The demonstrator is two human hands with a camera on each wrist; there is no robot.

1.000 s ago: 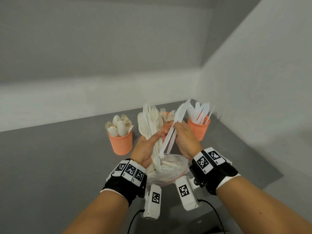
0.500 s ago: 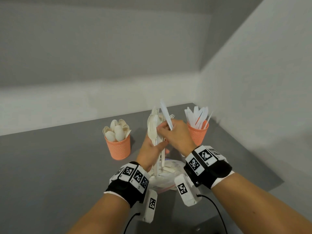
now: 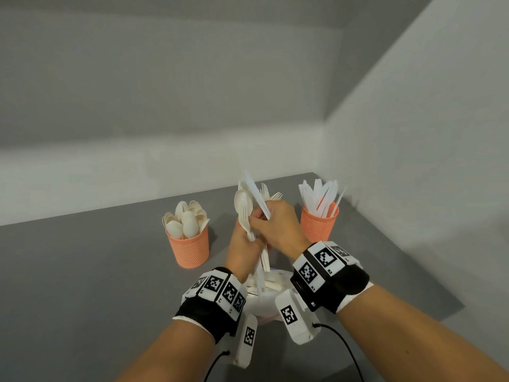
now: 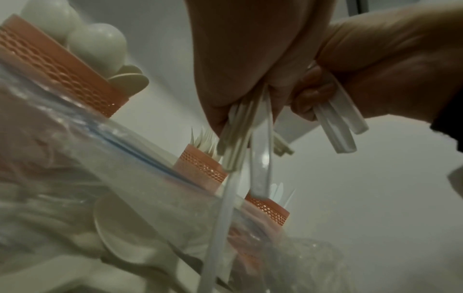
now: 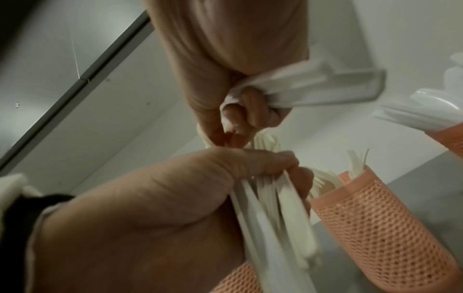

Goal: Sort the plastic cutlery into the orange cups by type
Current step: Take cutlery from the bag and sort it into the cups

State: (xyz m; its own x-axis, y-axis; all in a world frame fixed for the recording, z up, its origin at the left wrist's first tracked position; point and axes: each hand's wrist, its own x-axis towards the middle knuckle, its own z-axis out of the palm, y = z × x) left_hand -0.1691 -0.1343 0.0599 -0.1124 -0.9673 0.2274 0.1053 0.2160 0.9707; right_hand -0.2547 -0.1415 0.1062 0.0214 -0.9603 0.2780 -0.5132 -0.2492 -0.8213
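Soft, even light is filling the head view; both wrist views are looking dim, blurred and edge-warped.

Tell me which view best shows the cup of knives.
The head view: the cup of knives stands whole on the table's right, blades fanned out. The right wrist view catches only its rim at the edge; the left wrist view shows it small and partly hidden.

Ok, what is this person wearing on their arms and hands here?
Both hands, left hand and right hand, are bare. Each wrist carries a black band edged white, white blocks printed with black square markers, and a white camera unit with a black cable.
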